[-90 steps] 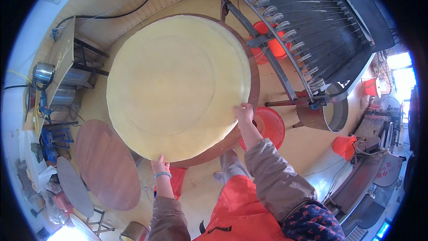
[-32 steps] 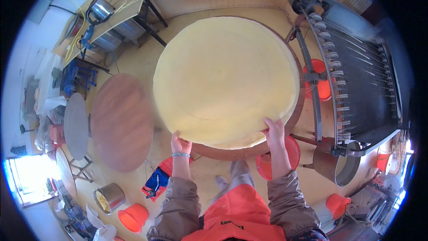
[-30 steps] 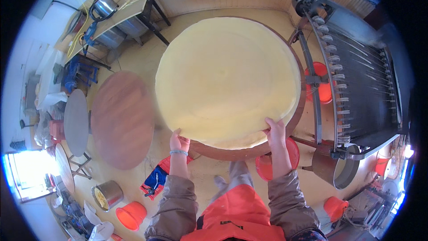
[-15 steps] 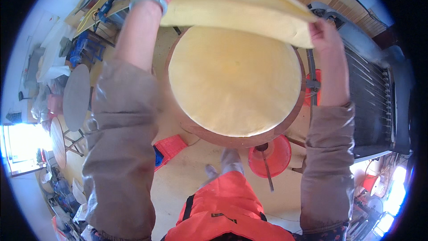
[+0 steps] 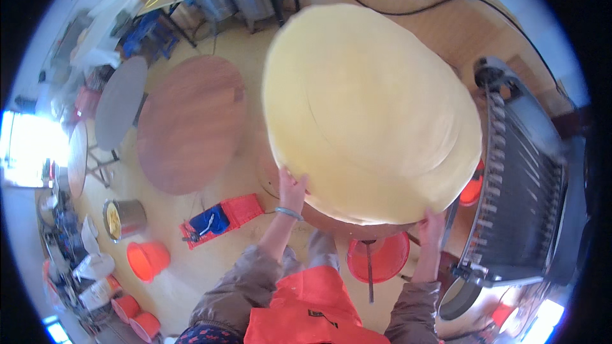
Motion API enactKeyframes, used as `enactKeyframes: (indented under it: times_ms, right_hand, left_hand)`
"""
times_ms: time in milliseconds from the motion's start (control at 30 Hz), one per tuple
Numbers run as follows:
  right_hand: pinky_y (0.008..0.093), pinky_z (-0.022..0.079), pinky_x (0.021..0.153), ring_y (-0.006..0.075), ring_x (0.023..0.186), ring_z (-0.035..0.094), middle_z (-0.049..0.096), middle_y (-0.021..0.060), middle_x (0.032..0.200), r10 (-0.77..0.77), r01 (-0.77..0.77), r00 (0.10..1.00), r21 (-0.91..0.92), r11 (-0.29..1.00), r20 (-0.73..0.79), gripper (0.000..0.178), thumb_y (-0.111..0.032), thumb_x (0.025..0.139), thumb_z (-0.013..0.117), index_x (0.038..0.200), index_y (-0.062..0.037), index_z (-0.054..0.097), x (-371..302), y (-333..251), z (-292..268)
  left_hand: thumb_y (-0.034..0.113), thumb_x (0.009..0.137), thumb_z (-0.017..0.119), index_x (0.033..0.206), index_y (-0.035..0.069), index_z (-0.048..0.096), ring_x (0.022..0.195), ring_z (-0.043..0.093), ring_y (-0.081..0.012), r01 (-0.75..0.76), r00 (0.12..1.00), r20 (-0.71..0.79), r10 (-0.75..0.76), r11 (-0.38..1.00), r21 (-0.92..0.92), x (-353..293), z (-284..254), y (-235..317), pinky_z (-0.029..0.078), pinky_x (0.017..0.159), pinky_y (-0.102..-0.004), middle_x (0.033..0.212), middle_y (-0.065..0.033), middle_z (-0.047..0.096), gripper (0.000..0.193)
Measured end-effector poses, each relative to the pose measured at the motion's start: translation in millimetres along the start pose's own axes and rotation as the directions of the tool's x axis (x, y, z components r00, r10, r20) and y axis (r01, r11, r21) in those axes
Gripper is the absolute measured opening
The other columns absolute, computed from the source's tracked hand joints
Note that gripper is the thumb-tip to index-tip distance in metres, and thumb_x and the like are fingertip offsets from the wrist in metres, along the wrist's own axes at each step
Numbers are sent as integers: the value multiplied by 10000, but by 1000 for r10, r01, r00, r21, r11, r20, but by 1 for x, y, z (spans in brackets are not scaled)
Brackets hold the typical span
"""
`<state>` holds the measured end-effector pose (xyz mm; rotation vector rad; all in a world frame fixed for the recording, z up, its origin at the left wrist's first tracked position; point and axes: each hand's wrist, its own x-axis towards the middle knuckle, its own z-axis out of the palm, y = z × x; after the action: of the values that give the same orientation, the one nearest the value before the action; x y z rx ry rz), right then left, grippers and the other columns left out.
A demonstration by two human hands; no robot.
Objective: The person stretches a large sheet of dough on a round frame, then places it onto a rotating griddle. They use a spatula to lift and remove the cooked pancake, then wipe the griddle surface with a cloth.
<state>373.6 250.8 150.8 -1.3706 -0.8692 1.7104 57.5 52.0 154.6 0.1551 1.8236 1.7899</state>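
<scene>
I have the left grip (image 5: 292, 194) pinched on the near edge of the sheet (image 5: 370, 114); the right grip (image 5: 433, 229) pinches the same edge farther right, though its fingers are blurred. The large, round, pale yellow sheet spreads forward from both grips, and the brown round desk (image 5: 331, 224) shows under the near edge between them. I cannot tell how much of the sheet bears on the desk.

Hazard 1, tearing. I judge the sheet soft; with load concentrated at two pinch points, a sharp pull by either grip could rip the edge.

Hazard 2, folding. A curved ridge lies just beyond the right grip; if the grips travel unevenly, slack could gather there and crease.

Hazard 3, snagging. The machine (image 5: 519, 185) stands to the right of the right grip; an over-wide swing could catch the sheet on it.

Hazard 4, slipping. Should one grip lose hold, that side could drop toward the red basin (image 5: 390, 258), low between the grips.
</scene>
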Motion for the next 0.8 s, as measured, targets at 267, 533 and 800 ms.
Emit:
enactKeyframes:
  times_ms: [267, 533, 800]
  right_hand:
    - [296, 499, 655, 173, 896, 576, 549, 45, 1093, 320, -322, 947, -103, 941, -37, 410, -11, 855, 523, 1246, -101, 439, 31, 122, -42]
    - [350, 510, 797, 200, 854, 578, 573, 44, 1026, 481, -489, 872, -120, 864, -89, 190, -98, 912, 491, 1097, -65, 512, 31, 155, -49]
    - [317, 520, 548, 194, 617, 603, 613, 80, 696, 915, -596, 402, -769, 232, -36, 149, -180, 903, 530, 841, -49, 565, 5, 135, -87]
  left_hand:
    - [-12, 816, 532, 1230, 72, 367, 724, 610, -145, 318, 947, -80, -311, 944, 87, 13, -34, -124, 499, 538, -267, 965, -82, 591, 454]
    - [104, 791, 589, 1107, 10, 451, 836, 616, -256, 252, 953, -231, -195, 934, 251, 41, -54, -122, 495, 712, -374, 945, -161, 610, 357]
    - [225, 798, 625, 1132, 55, 527, 776, 631, -253, 428, 901, -196, -388, 870, 246, -99, -158, -101, 507, 656, -370, 849, -141, 640, 388]
